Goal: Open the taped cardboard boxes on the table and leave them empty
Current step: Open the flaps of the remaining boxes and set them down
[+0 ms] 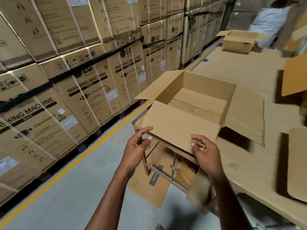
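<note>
An open cardboard box (196, 90) stands at the near left corner of the cardboard-covered table (240, 72). Its four flaps are spread out and its inside shows only the bare bottom flaps. The near flap (179, 125) hangs toward me over the table edge. My left hand (137, 146) pinches that flap's left corner between thumb and fingers. My right hand (204, 151) grips its lower right edge the same way. A second open box (237, 41) sits at the table's far end.
Stacked washing machine cartons (83, 72) wall the left side behind a yellow floor line (93, 146). More cardboard boxes lie under the table (159, 180) and along the right edge (295, 77). A person in a light shirt (269, 22) stands at the far right.
</note>
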### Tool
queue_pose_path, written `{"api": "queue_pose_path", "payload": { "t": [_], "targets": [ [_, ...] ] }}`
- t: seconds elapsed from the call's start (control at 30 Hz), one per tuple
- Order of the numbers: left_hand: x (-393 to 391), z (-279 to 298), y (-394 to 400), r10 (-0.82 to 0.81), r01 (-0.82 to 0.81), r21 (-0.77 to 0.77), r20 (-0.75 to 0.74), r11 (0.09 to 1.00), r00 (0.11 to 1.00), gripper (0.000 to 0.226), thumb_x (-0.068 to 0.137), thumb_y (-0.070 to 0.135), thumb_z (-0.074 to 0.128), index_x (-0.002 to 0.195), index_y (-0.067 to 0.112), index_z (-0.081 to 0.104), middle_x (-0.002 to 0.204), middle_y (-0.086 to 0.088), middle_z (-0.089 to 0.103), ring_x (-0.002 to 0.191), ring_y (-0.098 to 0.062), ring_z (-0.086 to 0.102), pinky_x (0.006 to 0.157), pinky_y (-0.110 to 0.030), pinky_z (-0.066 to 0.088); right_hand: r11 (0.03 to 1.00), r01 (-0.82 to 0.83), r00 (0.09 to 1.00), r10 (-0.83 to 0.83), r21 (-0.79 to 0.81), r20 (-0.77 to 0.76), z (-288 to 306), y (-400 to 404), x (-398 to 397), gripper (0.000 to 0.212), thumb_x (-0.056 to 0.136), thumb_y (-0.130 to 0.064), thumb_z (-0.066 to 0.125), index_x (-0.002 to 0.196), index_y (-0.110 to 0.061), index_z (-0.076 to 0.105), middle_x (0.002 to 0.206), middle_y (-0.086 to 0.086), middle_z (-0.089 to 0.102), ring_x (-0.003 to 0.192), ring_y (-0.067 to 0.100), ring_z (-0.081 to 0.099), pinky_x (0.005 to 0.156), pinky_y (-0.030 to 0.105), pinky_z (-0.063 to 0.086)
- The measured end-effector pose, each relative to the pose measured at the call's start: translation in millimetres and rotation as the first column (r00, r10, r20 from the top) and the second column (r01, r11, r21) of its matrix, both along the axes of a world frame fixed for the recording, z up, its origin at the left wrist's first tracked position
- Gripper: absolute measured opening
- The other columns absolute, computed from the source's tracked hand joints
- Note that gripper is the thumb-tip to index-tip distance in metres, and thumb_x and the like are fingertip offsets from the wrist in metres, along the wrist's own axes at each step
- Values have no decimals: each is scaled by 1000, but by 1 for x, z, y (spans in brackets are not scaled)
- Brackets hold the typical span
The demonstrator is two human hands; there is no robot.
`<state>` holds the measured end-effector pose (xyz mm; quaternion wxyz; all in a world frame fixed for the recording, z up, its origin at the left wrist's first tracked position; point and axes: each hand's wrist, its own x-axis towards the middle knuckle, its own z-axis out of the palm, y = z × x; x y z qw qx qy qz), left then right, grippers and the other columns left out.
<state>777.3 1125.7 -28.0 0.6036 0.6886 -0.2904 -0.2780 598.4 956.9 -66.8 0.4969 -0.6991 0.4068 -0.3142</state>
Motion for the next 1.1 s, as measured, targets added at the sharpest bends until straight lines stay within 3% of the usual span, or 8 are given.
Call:
{"api": "queue_pose_path", "payload": {
  "t": [0.07, 0.2, 0.53, 0.63, 0.73, 0.87, 0.97, 1.1],
  "targets": [
    [41, 1, -10, 23, -23, -4, 21, 1000, 1000, 33, 100, 24, 63, 128, 41, 66, 126, 14, 60, 115, -10, 63, 91, -25, 57, 1000, 10, 1000, -10, -3, 14, 3, -10, 36, 29, 94, -9, 65, 115, -27, 71, 109, -13, 71, 101, -8, 63, 91, 21, 49],
    [107, 2, -30, 50, -51, -25, -35, 998, 998, 32, 100, 22, 61, 130, 33, 66, 126, 22, 67, 117, -10, 65, 96, -34, 55, 998, 42, 999, -42, -38, 15, 8, -25, 96, 29, 94, -8, 64, 119, -21, 71, 111, -10, 71, 105, -6, 62, 85, 6, 44],
    [265, -13, -95, -241, 241, 2, -30, 971, 970, 33, 101, 22, 61, 129, 38, 66, 118, 32, 67, 110, -9, 68, 103, -42, 53, 947, 321, 947, -321, -27, 27, -6, -40, 215, 30, 93, -6, 64, 119, -21, 70, 112, -7, 71, 104, 2, 65, 81, 3, 46],
    [301, -13, -111, -376, 377, 27, -29, 926, 926, 33, 100, 22, 62, 128, 39, 67, 96, 23, 67, 109, -17, 68, 104, -41, 53, 895, 445, 895, -445, -5, -4, -8, -26, 237, 29, 93, -7, 65, 117, -22, 71, 111, -9, 71, 101, -1, 64, 83, 6, 44],
    [332, -8, -131, -506, 506, 18, 4, 862, 862, 32, 100, 24, 62, 126, 42, 67, 101, -2, 57, 112, -25, 66, 106, -44, 51, 837, 547, 837, -547, -14, -34, -6, -14, 257, 29, 92, -6, 66, 115, -22, 71, 107, -11, 69, 95, -6, 62, 84, 4, 44],
    [363, 1, -161, -650, 647, 54, 42, 760, 759, 33, 94, 33, 63, 124, 46, 66, 103, -8, 65, 110, -23, 68, 107, -47, 50, 757, 653, 756, -653, -21, -42, -2, 1, 280, 31, 92, -1, 63, 113, -23, 70, 106, -12, 68, 91, -21, 56, 84, 0, 44],
    [379, 2, -192, -706, 703, 65, 36, 708, 708, 33, 94, 33, 62, 123, 48, 66, 115, -7, 74, 109, -23, 70, 106, -50, 50, 699, 715, 697, -715, -18, -50, -2, 3, 292, 30, 92, -2, 63, 112, -23, 70, 108, -10, 69, 96, -6, 62, 77, -3, 41],
    [387, 1, -241, -761, 760, 30, 40, 649, 648, 32, 99, 23, 62, 123, 43, 68, 115, -1, 73, 109, -19, 69, 104, -48, 51, 599, 800, 598, -799, -13, -65, -9, -8, 301, 28, 93, -6, 66, 114, -24, 72, 115, -8, 71, 110, 9, 64, 85, 17, 48]
  ]
}}
